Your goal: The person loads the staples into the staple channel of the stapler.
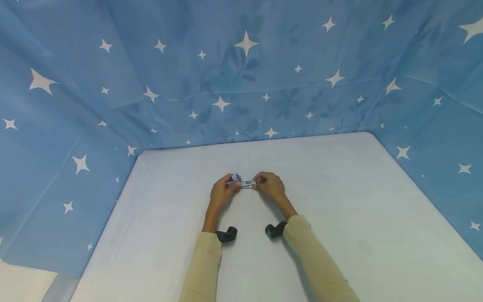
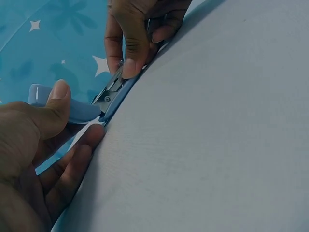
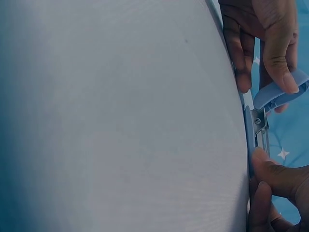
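Observation:
A small light-blue stapler (image 1: 247, 184) lies low over the white table, its blue top cover (image 2: 83, 111) swung up and back from the metal magazine (image 3: 259, 119). My left hand (image 1: 222, 192) pinches that raised cover, thumb on its outer side. At the other end, my right hand (image 1: 272, 184) grips the stapler's front between thumb and fingers, which hide the tip. Along the table side runs the narrow blue base (image 3: 249, 128), under the magazine. In the head view the metal part shows between the two hands.
The white tabletop (image 1: 370, 201) spreads around both hands, with a rounded far corner at right. Behind and beside it hangs a blue curtain (image 1: 286, 109) with white stars. Dark wrist cameras (image 1: 228, 235) sit by the cuffs of the beige sleeves (image 1: 203, 260).

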`<state>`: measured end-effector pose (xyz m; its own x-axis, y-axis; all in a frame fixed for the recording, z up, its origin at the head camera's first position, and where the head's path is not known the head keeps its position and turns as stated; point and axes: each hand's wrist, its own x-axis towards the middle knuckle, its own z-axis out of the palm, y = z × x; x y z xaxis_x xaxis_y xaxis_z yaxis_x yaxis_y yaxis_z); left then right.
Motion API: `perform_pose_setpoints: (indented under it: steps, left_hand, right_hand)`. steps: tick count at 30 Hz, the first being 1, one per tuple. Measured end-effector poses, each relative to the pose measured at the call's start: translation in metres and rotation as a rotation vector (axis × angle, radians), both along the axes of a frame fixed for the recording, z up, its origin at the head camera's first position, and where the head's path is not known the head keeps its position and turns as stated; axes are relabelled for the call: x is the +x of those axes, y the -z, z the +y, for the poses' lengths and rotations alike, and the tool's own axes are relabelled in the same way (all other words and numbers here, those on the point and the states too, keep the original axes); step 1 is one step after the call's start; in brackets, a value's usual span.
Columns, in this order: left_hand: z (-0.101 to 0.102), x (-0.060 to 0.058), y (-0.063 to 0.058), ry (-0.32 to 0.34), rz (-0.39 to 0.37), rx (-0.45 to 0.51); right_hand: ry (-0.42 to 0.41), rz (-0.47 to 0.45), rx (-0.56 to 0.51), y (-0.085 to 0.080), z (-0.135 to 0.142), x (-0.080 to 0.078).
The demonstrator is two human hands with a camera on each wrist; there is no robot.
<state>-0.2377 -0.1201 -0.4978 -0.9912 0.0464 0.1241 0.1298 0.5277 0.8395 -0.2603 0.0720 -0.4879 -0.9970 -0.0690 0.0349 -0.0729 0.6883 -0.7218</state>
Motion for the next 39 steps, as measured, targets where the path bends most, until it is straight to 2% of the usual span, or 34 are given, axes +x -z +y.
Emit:
perform_pose_setpoints:
  steps: [8, 13, 21, 33, 39]
  left_hand:
    - [0.011, 0.001, -0.004, -0.045, 0.064, -0.263]
    - [0.016, 0.001, -0.005, -0.069, 0.065, -0.315]
    - [0.021, 0.003, -0.007, -0.04, 0.067, -0.442]
    - [0.028, 0.0, -0.004, -0.064, 0.061, -0.42]
    - [0.03, -0.001, -0.004, -0.12, 0.078, -0.41]
  right_hand:
    - [-0.002, 0.009, 0.004, -0.001, -0.001, 0.001]
    - [0.002, 0.009, 0.01, 0.002, -0.001, 0.0]
    - [0.006, 0.006, 0.033, 0.005, -0.002, 0.004]
    - [0.01, 0.019, 0.053, 0.007, 0.004, 0.001]
    - [-0.074, -0.009, 0.035, 0.005, 0.006, -0.002]
